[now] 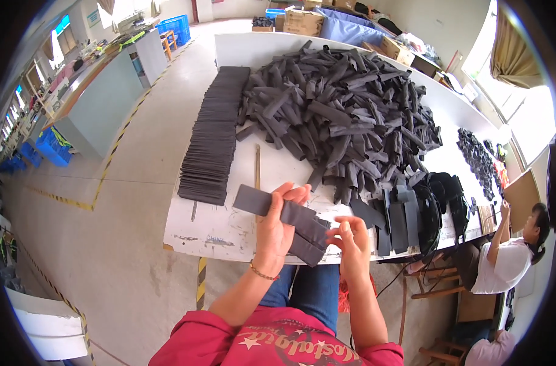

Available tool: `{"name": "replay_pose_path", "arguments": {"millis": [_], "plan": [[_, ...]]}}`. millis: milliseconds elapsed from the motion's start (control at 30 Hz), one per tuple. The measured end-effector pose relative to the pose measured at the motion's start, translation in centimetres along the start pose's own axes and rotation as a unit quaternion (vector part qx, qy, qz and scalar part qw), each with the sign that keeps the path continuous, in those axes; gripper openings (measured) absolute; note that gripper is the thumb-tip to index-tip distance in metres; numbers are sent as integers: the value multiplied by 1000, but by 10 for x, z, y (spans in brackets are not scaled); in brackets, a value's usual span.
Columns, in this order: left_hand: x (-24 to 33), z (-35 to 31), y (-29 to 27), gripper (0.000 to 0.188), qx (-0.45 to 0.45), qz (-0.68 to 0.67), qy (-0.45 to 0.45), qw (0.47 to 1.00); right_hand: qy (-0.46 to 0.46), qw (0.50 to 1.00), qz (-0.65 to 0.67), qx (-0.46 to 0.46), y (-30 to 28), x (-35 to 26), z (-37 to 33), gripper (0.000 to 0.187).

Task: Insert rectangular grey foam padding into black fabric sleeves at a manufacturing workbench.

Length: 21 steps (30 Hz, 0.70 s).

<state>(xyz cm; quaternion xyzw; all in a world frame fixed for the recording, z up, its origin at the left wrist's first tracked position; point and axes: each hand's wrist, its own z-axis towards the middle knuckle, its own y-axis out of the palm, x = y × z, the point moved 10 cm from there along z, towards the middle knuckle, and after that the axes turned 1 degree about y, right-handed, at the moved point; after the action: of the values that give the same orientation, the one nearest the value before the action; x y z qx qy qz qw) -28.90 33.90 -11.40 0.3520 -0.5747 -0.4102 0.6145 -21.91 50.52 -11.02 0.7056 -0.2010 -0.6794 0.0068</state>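
Note:
My left hand grips a flat dark grey fabric strip that sticks out to the left over the white table. My right hand pinches the other end of folded dark strips held between both hands. A big heap of rolled and folded dark grey strips lies on the table just beyond my hands. A long neat row of stacked flat strips runs along the table's left edge.
A thin wooden stick lies between row and heap. Dark bags and upright strips stand right of my hands, small dark pieces farther right. A seated person works at the right. Cardboard boxes stand behind; a long bench at left.

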Motion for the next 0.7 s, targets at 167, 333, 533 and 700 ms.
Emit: {"name": "replay_pose_path", "arguments": {"millis": [167,333,533,700], "plan": [[-14,-11,11,45,-13,53,-40,998,-44,990,-131,-16,19,1,6,13],[11,-10,-45,30,107,88,-43,989,-289,911,-294,-17,33,-41,-12,6],[13,-8,-47,27,106,51,-41,992,-91,987,-134,-20,15,-5,-2,10],[27,0,-35,32,88,87,5,992,-2,980,-188,-61,25,13,-5,12]]}}
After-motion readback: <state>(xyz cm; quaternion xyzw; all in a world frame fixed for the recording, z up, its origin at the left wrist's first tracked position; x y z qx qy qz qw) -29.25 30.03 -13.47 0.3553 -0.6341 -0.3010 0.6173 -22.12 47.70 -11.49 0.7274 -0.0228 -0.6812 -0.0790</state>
